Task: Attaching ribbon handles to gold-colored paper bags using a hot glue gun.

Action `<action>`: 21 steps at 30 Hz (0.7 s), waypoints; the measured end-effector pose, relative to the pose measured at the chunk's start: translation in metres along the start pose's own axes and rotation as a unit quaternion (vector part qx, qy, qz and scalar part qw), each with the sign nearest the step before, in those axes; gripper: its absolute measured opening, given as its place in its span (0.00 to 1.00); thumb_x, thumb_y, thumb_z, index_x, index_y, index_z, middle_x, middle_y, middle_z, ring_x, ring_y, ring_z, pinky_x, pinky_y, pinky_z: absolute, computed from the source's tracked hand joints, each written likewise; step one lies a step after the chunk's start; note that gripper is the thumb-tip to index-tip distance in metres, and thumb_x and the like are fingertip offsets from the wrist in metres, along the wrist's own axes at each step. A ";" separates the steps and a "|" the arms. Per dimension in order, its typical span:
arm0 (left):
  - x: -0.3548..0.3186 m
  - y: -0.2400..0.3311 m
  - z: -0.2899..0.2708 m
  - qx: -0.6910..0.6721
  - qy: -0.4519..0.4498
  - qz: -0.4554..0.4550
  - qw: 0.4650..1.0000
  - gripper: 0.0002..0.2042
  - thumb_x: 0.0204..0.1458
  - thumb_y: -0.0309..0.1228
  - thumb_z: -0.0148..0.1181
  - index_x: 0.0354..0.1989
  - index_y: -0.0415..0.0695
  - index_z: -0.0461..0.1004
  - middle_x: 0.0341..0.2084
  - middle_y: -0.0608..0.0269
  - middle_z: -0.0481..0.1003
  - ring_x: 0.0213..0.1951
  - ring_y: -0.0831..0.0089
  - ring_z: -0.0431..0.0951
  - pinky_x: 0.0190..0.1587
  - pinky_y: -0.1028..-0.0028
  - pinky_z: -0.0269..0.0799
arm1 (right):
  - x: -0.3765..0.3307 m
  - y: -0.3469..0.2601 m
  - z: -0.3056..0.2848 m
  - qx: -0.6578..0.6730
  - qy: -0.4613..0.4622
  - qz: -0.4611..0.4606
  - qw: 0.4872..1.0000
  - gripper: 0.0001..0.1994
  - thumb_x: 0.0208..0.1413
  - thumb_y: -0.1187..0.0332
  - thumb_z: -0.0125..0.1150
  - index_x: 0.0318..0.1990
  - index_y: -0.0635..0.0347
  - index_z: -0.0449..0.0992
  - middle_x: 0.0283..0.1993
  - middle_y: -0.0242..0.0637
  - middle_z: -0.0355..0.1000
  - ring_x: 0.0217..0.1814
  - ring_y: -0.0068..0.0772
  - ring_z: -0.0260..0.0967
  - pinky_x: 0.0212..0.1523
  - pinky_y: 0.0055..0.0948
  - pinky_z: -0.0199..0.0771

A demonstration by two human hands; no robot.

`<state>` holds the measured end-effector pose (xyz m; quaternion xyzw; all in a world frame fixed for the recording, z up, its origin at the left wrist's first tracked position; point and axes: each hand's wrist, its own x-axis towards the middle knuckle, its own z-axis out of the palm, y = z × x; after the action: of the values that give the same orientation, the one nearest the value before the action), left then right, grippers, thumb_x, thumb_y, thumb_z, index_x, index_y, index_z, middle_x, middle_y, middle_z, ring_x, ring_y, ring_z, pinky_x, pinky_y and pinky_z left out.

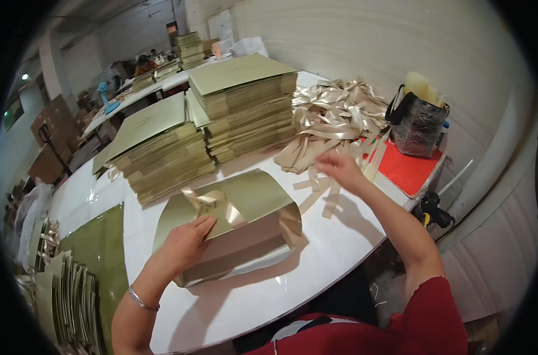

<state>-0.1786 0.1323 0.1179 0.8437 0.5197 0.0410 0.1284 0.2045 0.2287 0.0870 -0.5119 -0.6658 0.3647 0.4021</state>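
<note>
An olive-green paper gift bag (254,195) lies on the white table, its open mouth toward me and its pale inside showing. My left hand (189,242) grips the front edge of its upper panel, thumb and fingers closed on it. A shiny beige ribbon (232,214) lies across that panel, close to my left fingers. Further right, my right hand (338,170) is over the near edge of a heap of beige ribbons (340,118), slightly blurred. Its fingers are drawn together, and what they hold, if anything, is hidden. Loose ribbon ends (332,202) lie just below it.
Tall stacks of flat green bags (245,112) and a lower stack (156,148) stand behind the bag. Right of the ribbons are a red sheet (408,168) and a dark wrapped container (420,127) of pale sticks. More green pieces (68,296) stand at lower left.
</note>
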 end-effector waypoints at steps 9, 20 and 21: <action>0.023 0.039 0.016 0.153 0.293 0.151 0.932 0.23 0.40 0.36 0.71 0.46 0.45 0.72 0.43 0.53 0.74 0.48 0.59 0.74 0.54 0.55 0.64 | -0.052 0.131 0.004 0.015 0.129 -0.051 0.990 0.06 0.51 0.71 0.64 0.34 0.63 0.76 0.36 0.34 0.72 0.40 0.27 0.69 0.38 0.28 0.71; 0.032 0.123 0.140 -0.573 -0.031 0.089 0.814 0.22 0.47 0.31 0.69 0.50 0.37 0.72 0.35 0.60 0.78 0.34 0.75 0.77 0.37 0.76 0.73 | -0.153 -0.029 0.057 0.125 -0.036 -0.148 0.980 0.16 0.52 0.83 0.57 0.49 0.67 0.74 0.40 0.37 0.75 0.41 0.24 0.73 0.46 0.26 0.73; 0.022 0.112 0.147 -0.598 -0.050 0.052 0.798 0.18 0.47 0.31 0.69 0.45 0.36 0.75 0.31 0.62 0.78 0.31 0.77 0.77 0.33 0.78 0.73 | -0.145 -0.026 0.044 0.189 0.028 -0.111 0.975 0.13 0.54 0.81 0.56 0.48 0.68 0.73 0.40 0.38 0.75 0.41 0.25 0.73 0.45 0.26 0.73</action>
<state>-0.0415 0.0787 0.0044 0.6258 0.3399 0.3081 0.6308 0.1764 0.0790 0.0686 -0.3597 -0.6257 0.4224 0.5483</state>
